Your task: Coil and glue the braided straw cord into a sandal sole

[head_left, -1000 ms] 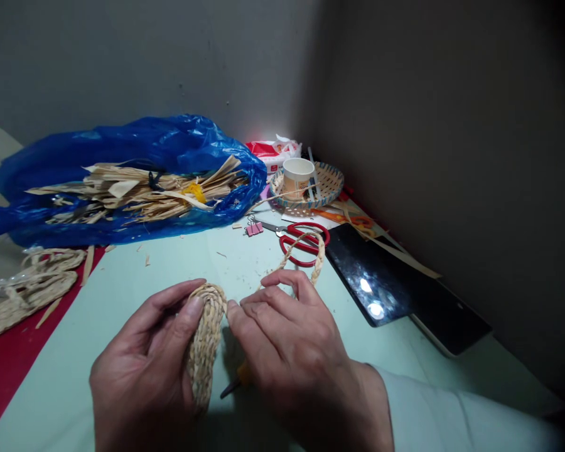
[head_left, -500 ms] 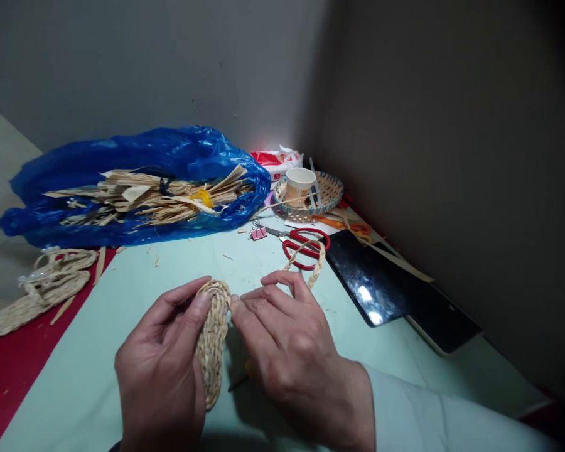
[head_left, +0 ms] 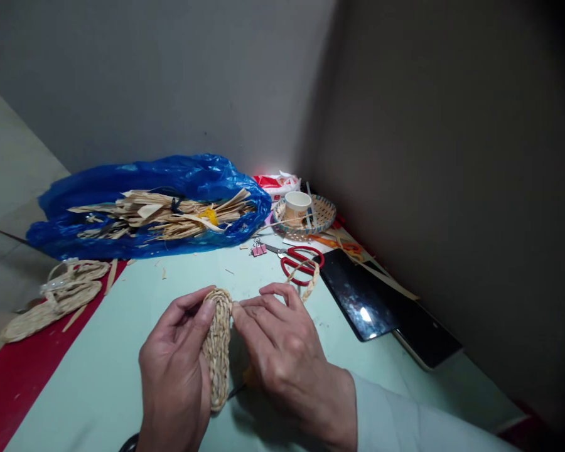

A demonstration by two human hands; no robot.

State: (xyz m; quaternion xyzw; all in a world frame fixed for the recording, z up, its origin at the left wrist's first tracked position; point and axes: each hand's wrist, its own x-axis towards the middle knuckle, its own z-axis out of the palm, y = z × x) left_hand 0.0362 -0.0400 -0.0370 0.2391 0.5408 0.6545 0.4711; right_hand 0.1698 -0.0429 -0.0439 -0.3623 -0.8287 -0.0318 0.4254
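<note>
My left hand (head_left: 179, 358) is closed around a small woven straw sole (head_left: 219, 358), holding it upright with the thumb on its face near the rounded top. At the sole's upper right edge, my right hand (head_left: 287, 358) pinches with thumb and forefinger. A straw braid (head_left: 312, 285) loops out beyond the right hand's fingers; the stretch between there and the sole is hidden. Below the right palm a thin dark metal tip (head_left: 236, 391) shows beside a yellowish piece; whether the hand holds it, I cannot tell.
Behind lies a blue plastic bag (head_left: 169, 169) with straw bundles (head_left: 155, 210). Red-handled scissors (head_left: 306, 251), a pink binder clip (head_left: 258, 250) and a wicker basket (head_left: 327, 213) with a paper cup (head_left: 296, 206) stand beyond my hands. A black tablet (head_left: 353, 295) lies right, woven straw sandals (head_left: 56, 307) left.
The view has shifted, so the background sits lower in the picture. Both hands keep their grip at the sole, which looks slightly more upright.
</note>
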